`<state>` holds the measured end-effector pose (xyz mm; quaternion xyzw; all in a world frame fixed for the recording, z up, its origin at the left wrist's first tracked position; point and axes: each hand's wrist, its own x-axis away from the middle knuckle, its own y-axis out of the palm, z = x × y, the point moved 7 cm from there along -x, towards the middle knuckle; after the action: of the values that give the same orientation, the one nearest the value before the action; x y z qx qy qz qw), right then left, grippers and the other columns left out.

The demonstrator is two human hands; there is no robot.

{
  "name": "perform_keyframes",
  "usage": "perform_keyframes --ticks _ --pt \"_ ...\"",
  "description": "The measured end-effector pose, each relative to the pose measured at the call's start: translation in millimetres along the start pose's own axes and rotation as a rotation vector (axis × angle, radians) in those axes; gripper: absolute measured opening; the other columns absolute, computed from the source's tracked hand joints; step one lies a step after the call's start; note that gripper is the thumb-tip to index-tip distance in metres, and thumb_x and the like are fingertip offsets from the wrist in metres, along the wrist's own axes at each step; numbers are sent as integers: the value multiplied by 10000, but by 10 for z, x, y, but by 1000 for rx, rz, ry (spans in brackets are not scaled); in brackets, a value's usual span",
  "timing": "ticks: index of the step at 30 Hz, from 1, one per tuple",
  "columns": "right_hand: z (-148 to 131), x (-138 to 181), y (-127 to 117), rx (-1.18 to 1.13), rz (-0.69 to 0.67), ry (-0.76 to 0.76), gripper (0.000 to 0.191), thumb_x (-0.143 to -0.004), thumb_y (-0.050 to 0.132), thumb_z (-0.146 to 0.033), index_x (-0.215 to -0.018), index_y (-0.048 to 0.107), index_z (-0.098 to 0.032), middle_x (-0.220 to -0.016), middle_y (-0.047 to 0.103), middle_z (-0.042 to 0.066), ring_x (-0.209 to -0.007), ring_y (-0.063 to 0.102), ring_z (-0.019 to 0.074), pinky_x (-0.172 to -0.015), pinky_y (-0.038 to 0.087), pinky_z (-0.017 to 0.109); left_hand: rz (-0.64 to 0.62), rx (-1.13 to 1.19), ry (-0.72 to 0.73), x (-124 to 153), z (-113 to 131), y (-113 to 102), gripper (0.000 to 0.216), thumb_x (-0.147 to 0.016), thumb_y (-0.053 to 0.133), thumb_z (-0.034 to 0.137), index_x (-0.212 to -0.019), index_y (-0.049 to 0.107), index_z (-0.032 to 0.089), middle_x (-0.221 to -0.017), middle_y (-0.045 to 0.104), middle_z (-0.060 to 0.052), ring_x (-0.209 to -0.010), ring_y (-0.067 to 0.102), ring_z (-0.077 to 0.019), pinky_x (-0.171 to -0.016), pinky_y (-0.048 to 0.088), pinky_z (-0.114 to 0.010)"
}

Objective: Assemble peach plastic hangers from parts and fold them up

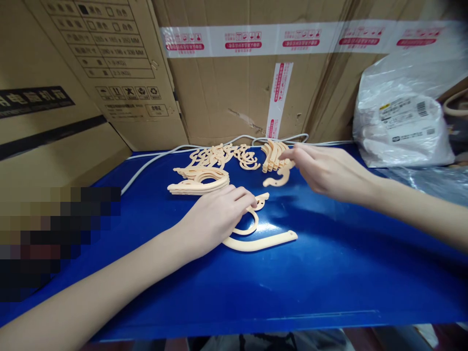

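A cream, hook-shaped plastic hanger piece (278, 181) hangs just above the table from my right hand (321, 170), whose thumb and fingers pinch its upper end. My left hand (219, 214) is closed over a cream hanger arm with a ring (256, 224) and small holes near its tip; the fingers hide much of it. The long curved bar (263, 243) in front of that hand lies on the blue table, its left end under the hand. Right behind my left hand is a stack of curved hanger arms (201, 187).
Loose cream hooks (215, 156) lie in a pile at the back, beside a row of short curved pieces (272, 158). A white cable (157, 157) runs behind them. Cardboard boxes (234, 97) wall off the rear, and a clear plastic bag (402, 126) stands back right on the blue table (219, 297).
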<state>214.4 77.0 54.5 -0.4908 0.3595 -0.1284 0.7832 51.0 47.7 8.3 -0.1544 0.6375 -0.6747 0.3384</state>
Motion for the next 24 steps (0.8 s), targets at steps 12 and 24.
perform_keyframes --ticks 12,24 --pt "-23 244 246 -288 -111 81 609 -989 247 -583 -590 492 -193 -548 554 15 -494 527 133 -516 295 267 -7 195 118 8 277 -49 294 -951 521 439 -1086 598 189 -1315 552 -83 -1224 491 -222 -1031 404 -372" --pt "-206 323 140 -322 128 -28 297 -993 355 -223 -1203 554 -158 -819 701 53 -660 659 157 -589 456 247 -128 253 141 19 260 86 377 -921 563 462 -1188 544 197 -1483 413 -132 -1410 333 -257 -1130 345 -423"
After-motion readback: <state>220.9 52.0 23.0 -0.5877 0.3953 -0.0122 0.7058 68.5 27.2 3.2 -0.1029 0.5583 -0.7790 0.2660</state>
